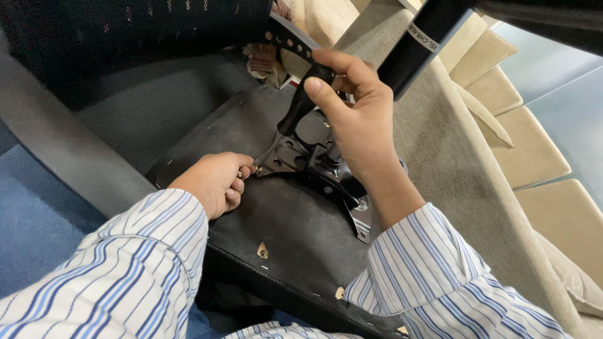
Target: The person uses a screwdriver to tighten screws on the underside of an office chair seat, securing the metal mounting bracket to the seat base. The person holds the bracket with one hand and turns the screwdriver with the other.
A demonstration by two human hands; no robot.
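Underneath, glossy black metal bracket.

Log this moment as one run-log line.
left hand: pinching small fastener at mechanism plate | right hand: gripping black lever handle | chair seat underside: facing up

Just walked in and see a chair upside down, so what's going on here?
A person in a striped shirt works on the underside of an office chair seat. The right hand grips a black lever handle on the metal mechanism plate. The left hand pinches a small metal piece, perhaps a bolt, at the plate's edge.
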